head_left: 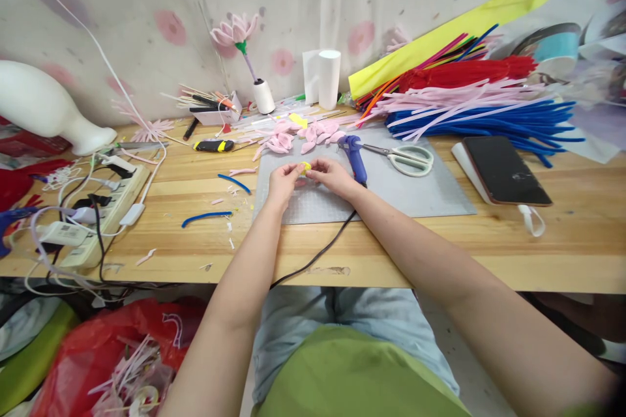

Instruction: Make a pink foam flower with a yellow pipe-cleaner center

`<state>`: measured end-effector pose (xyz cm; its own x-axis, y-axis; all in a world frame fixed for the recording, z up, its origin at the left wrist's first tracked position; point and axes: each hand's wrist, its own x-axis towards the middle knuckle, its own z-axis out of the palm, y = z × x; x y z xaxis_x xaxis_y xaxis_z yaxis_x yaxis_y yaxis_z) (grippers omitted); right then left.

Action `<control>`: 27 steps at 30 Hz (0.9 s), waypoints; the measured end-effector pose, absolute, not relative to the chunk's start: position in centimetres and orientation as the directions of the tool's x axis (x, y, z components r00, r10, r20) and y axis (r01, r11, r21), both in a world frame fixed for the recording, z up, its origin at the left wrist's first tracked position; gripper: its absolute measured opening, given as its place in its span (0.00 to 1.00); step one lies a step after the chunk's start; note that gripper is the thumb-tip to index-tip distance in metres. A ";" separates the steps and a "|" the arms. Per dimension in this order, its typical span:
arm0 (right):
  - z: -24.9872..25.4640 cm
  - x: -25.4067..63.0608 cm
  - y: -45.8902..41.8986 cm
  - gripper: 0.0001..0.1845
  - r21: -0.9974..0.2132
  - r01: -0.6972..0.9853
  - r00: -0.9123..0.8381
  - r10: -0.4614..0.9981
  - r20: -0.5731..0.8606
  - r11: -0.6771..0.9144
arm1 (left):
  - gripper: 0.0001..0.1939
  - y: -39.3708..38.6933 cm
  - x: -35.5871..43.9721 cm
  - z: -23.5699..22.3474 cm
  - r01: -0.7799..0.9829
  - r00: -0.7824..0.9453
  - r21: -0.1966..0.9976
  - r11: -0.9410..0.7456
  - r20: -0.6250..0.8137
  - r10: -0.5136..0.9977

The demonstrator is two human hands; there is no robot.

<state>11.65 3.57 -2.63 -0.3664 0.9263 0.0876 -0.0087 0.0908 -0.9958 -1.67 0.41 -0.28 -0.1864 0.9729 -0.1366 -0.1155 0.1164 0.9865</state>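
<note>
While I watched from a distance through the head camera, the left hand [283,184] and the right hand [333,177] met at the left part of the grey mat [420,201], with a small yellow piece [306,166] between them. The left thumb and fingers were pinching it from one side, and the right fingertips seemed to be pressing it from the other; how the remaining fingers lay I could not tell. I judged that both hands shared it because so small a thing would slip or turn easily in one.

The blue glue gun [356,159] lay just beside the right hand, probably parked there to be within short reach, its black cord [317,255] running under the right forearm to the table's near edge. Behind it, the scissors [409,160] rested with their handles to the right, which I supposed suited a right-handed grab. Pink fuzzy petals [278,142] lay around the mat's far edge, apparently kept off the working space. A pink flower [235,30] stood in a white spool [264,98], which I took for a makeshift stand.
</note>
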 end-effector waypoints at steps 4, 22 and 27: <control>-2.4 11.6 3.4 0.14 -0.998 0.014 -0.332 0.942 0.048 0.056 | 0.13 0.3 -1.7 -0.2 -0.121 -0.164 0.984 0.130 -0.149 0.975; -2.3 11.6 3.4 0.11 -0.973 0.164 -0.258 0.959 0.119 0.165 | 0.10 0.6 -1.1 -0.7 -0.018 -0.243 0.988 0.151 -0.150 0.958; -2.2 11.6 3.4 0.13 -0.992 0.089 -0.278 0.958 0.062 0.090 | 0.15 0.4 -1.5 -0.3 -0.074 -0.179 0.985 0.154 -0.165 0.970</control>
